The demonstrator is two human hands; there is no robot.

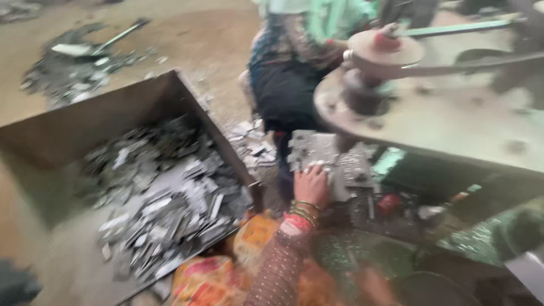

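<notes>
We see our left hand (311, 185) gripping a grey, punched metal sheet (326, 161); the right hand is hidden.

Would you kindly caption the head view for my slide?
A hand with bangles rests on a punched metal sheet beside a bin of metal scraps.

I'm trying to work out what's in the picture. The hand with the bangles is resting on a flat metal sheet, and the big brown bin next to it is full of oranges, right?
Not quite. The head view shows the bin holds grey metal scraps, not oranges. The rest is right: the hand with bangles rests on the flat metal sheet.
</notes>
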